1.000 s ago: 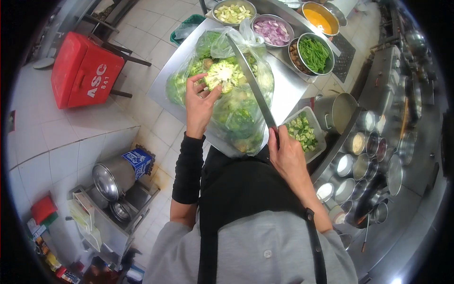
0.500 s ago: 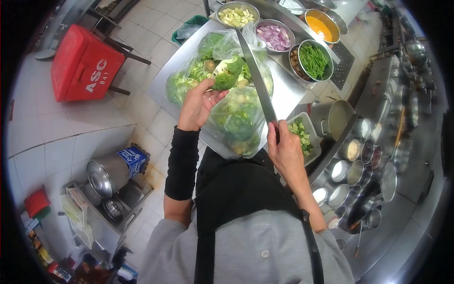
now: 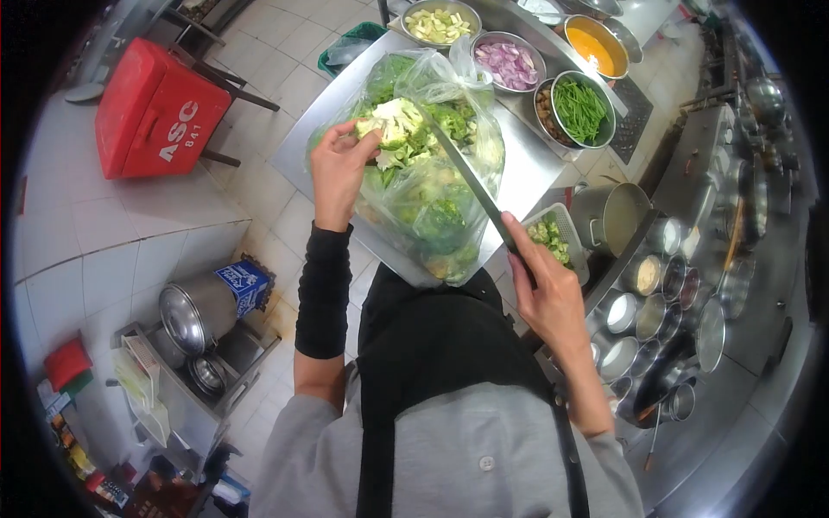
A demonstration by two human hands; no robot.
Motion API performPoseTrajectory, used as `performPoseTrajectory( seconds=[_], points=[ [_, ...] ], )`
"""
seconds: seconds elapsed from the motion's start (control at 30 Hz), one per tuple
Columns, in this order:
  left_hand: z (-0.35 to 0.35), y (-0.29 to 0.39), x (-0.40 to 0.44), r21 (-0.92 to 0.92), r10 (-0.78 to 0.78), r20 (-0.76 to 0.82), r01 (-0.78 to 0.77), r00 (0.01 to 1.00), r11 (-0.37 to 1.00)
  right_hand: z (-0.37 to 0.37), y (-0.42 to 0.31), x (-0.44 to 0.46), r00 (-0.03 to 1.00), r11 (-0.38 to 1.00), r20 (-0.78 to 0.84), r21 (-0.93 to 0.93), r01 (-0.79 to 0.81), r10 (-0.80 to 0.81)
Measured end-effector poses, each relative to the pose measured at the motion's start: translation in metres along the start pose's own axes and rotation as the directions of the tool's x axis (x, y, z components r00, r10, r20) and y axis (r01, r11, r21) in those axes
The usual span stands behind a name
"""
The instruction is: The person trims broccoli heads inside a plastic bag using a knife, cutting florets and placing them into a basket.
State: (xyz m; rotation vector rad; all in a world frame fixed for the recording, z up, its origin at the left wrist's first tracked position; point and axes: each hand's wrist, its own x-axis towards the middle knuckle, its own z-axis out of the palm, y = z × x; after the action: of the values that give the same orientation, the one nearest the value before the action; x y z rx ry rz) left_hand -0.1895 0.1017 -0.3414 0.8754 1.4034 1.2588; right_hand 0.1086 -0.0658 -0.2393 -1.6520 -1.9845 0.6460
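Observation:
Pinched in the fingers of my left hand is a piece of broccoli with its pale cut side showing. My right hand is closed around the handle of a long knife. The blade slants up and left, its tip near the broccoli piece; whether they touch I cannot tell. Beneath both lies a clear plastic bag, open at the top and full of broccoli. It rests on a shiny metal table.
Bowls of chopped pale vegetable, purple onion and cut green beans stand at the back. A basket of florets sits right of the table, beside a large pot. A red cooler box stands left.
My left hand has moved left and turned the broccoli piece so its pale side shows. My right hand has shifted right and down with the knife, its tip lower now.

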Motion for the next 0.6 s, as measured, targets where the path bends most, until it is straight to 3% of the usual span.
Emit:
performPoseTrajectory(
  seconds=[0.2, 0.6],
  points=[
    [-0.001, 0.020, 0.010, 0.356, 0.236, 0.027, -0.230, 0.971, 0.906, -0.031, -0.007, -0.006, 0.977, 0.968, 0.207, -0.250, -0.003, 0.057],
    [0.002, 0.035, 0.015, 0.487, 0.394, 0.173, -0.426, 0.903, 0.762, -0.050, -0.001, 0.006, 0.966, 0.941, 0.259, -0.334, 0.061, 0.029]
  ],
)
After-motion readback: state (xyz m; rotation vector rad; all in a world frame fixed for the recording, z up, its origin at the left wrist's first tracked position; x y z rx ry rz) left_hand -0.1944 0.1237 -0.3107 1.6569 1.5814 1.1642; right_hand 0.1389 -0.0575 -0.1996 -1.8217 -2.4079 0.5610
